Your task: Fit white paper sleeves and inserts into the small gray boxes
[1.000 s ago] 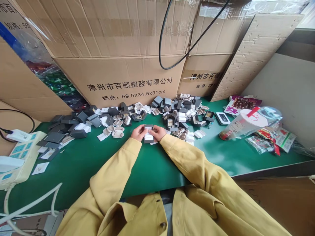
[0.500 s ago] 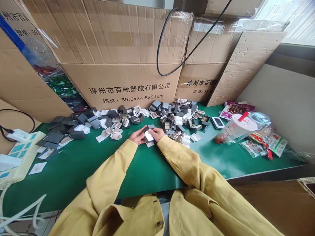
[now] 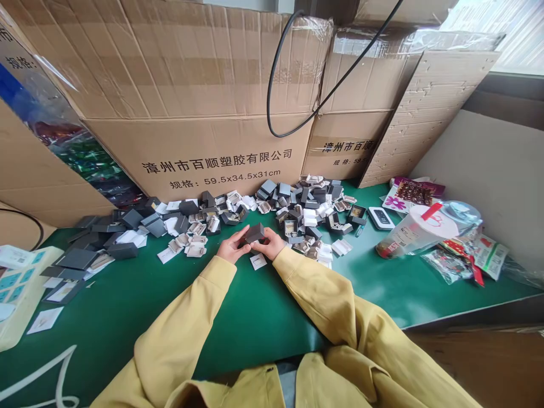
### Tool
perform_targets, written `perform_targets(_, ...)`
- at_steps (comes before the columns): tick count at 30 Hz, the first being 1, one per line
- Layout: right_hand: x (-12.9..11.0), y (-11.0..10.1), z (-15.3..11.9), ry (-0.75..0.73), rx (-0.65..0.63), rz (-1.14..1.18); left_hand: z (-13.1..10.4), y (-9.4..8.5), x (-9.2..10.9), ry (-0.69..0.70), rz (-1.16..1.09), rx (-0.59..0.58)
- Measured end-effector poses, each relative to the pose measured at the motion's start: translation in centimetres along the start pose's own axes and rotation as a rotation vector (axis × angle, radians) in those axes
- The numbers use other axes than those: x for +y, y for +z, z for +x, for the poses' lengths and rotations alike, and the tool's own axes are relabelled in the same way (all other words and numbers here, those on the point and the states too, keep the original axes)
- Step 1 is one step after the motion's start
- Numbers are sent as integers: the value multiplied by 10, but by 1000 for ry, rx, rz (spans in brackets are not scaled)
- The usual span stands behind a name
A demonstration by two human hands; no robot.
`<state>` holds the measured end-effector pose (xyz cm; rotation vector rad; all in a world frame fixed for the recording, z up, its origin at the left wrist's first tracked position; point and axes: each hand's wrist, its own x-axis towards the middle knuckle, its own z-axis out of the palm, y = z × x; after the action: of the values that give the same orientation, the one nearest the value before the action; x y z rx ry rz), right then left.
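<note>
Between my two hands is a small dark grey box (image 3: 255, 233), its lid down. My left hand (image 3: 232, 246) grips it from the left and my right hand (image 3: 271, 245) from the right, thumbs at the near side. Just below the box a small white card (image 3: 258, 261) lies on the green table (image 3: 255, 317). Beyond my hands spreads a heap of dark boxes (image 3: 268, 188) mixed with pale inserts (image 3: 196, 246). Some boxes on the right stand open, such as one showing its insert (image 3: 291, 228).
More dark boxes (image 3: 77, 259) lie at the left beside a power strip (image 3: 25, 294). On the right are a digital scale (image 3: 381, 219), a plastic drink cup (image 3: 403, 235) and snack packets (image 3: 491, 256). Large cartons (image 3: 212, 141) wall the back; a black cable (image 3: 268, 85) hangs before them.
The box in my hands was open with white showing inside; now its lid is closed. The white card beneath it shows more fully. My view has shifted slightly.
</note>
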<state>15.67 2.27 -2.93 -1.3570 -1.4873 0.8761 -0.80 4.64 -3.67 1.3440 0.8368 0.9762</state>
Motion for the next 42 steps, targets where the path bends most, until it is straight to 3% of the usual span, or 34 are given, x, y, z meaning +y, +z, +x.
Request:
perform_targets(3,1,0,0,41,-25,117,0,2,2,90,64,24)
perform_targets(10,12,3,7,126,-107,535,-6,9,-1,139,28,10)
perform_targets(17,17,3,12,110,-34,525,-7,11,-2,267,231,44)
perform_targets(23,16,2,13,58,24,470,-7,7,-5,306,335,-39)
perform_targets(27,4,-8,16,-4,26,415,-6,11,5,333,385,-47)
perform_targets(32,-14,-46,31,-44,64,358,23,40,46,500,475,-87)
perform_targets(38,-28,-131,54,-125,303,160,84,98,102,792,646,-138)
perform_targets(42,-15,-178,62,80,535,-1,115,125,115,883,571,17)
